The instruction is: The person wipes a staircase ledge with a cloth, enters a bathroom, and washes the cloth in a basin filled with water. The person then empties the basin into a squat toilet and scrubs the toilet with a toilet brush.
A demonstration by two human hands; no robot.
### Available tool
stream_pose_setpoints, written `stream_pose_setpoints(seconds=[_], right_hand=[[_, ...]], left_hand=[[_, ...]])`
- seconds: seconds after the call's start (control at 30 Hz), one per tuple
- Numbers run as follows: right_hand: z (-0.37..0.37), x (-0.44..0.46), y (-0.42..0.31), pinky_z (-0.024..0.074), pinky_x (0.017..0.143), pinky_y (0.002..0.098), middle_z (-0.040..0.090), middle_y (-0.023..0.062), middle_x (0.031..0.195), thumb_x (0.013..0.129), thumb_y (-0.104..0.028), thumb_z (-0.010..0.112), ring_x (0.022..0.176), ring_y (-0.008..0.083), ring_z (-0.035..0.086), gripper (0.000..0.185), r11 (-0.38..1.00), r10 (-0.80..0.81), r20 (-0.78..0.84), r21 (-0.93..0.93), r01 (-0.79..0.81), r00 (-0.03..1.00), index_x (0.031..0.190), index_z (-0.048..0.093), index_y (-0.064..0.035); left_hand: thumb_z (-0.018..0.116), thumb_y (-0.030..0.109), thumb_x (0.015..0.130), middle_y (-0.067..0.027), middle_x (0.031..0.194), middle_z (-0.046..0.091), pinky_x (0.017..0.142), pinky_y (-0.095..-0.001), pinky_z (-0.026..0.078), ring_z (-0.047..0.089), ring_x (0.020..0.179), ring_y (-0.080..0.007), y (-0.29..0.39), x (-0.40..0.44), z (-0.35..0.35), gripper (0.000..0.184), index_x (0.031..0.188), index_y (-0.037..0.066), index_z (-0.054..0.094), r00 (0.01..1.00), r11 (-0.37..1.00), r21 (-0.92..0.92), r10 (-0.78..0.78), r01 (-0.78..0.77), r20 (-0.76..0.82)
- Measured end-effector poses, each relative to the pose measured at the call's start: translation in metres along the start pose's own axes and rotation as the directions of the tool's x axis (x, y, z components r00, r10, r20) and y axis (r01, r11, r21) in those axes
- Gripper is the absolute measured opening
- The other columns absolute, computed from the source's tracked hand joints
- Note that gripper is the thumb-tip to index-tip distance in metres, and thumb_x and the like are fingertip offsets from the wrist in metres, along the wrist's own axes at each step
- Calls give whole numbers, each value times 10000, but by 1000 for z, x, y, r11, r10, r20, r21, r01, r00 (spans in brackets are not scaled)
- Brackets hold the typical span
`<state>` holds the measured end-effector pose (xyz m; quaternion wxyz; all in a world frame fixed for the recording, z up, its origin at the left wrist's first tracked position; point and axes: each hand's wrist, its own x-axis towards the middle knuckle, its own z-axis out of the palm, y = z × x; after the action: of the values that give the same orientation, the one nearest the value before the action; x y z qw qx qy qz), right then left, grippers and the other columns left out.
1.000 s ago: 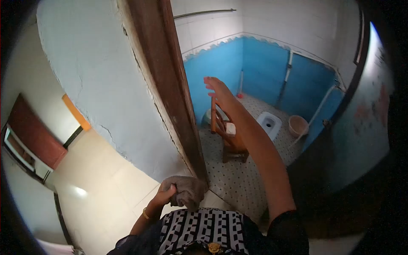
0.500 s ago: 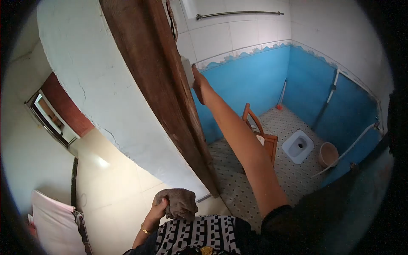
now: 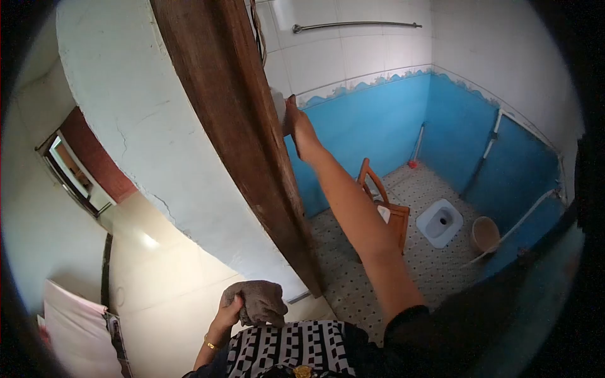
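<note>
A folded brown cloth point(image 3: 259, 302) is in my left hand point(image 3: 230, 311), close to my body at the bottom, thumb over its near side. My right arm reaches up through the doorway, and my right hand point(image 3: 297, 126) is at a white switch box point(image 3: 278, 112) on the wall just inside the wooden door frame point(image 3: 233, 120). The fingers of that hand are partly hidden against the box, so their shape cannot be made out.
Beyond the doorway, a wooden chair point(image 3: 398, 220) stands partly behind my right forearm. A squat toilet point(image 3: 440, 223), a bucket point(image 3: 484, 235) and a hose lie farther right. A metal rail point(image 3: 359, 24) crosses the tiled wall. Pink fabric point(image 3: 79, 327) is at the lower left.
My right hand has moved from above the chair to the switch box beside the door frame. The view has turned, showing more of the tiled wall. The cloth stays in my left hand.
</note>
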<state>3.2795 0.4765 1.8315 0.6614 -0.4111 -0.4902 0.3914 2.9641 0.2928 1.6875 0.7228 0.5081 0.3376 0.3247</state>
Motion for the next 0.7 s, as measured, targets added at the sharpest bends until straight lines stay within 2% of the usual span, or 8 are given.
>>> stream_pose_setpoints(seconds=[0.07,0.17,0.23,0.33,0.4,0.43,0.6,0.7], right_hand=[[3,-4,-1,184,981,373,337,163,1275,843,-543,209,1192,276,291,637,999,29,-47,-23,-30,999,1244,353,-69],[4,-8,1,177,988,369,345,152,1270,850,-529,207,1193,263,285,623,996,69,-124,-48,-76,990,1242,359,-70],[1,-10,3,168,992,370,317,137,1290,837,-555,221,1208,254,251,656,992,113,-77,-48,-117,991,1256,329,-62],[8,-24,-3,147,1000,377,266,125,1318,802,-610,231,1222,250,209,743,999,-1,8,54,1,1000,1269,286,-34],[-4,-14,11,136,1004,381,230,121,1332,783,-633,236,1230,248,184,778,999,21,49,46,-23,999,1279,257,-33],[-8,-7,20,126,1008,385,195,117,1346,764,-656,241,1238,247,159,816,997,44,96,52,-50,994,1289,228,-32],[-6,-6,31,106,1015,370,133,111,1362,745,-669,271,1250,240,116,821,989,89,82,110,-98,993,1312,183,-82],[-6,-6,38,278,953,343,268,111,1313,785,-605,324,1180,219,293,756,984,-4,50,176,-4,999,1292,220,-54]], left_hand=[[563,451,739,-132,1009,534,812,-331,423,518,934,-217,0,-2,-1,603,1068,-44,458,998,997,-49,59,-59,8],[556,455,742,-135,1007,535,808,-331,426,521,931,-220,-11,-8,-17,606,1064,-48,458,999,999,-52,11,-13,-32],[550,457,745,-136,1007,535,806,-333,428,522,931,-223,-8,-14,-16,605,1061,-50,457,998,998,-53,-43,41,-44],[554,457,741,-137,1010,535,815,-337,424,521,936,-225,-16,-13,-25,607,1062,-49,457,999,999,-50,3,-5,-43],[540,425,766,-134,1017,533,827,-339,417,517,943,-224,-30,-12,-40,564,1064,-46,455,999,992,-117,45,-46,-11],[518,381,796,-131,1021,533,831,-339,416,516,947,-223,-34,-14,-43,510,1070,-43,451,996,992,-117,36,-45,-76],[504,353,811,-125,1038,526,833,-338,418,514,956,-224,-61,-13,-73,488,1093,-38,434,998,978,-206,19,-32,-63],[507,354,808,-129,1051,517,828,-342,424,513,961,-232,-58,-20,-75,493,1098,-37,427,997,970,-243,14,-31,-74]])
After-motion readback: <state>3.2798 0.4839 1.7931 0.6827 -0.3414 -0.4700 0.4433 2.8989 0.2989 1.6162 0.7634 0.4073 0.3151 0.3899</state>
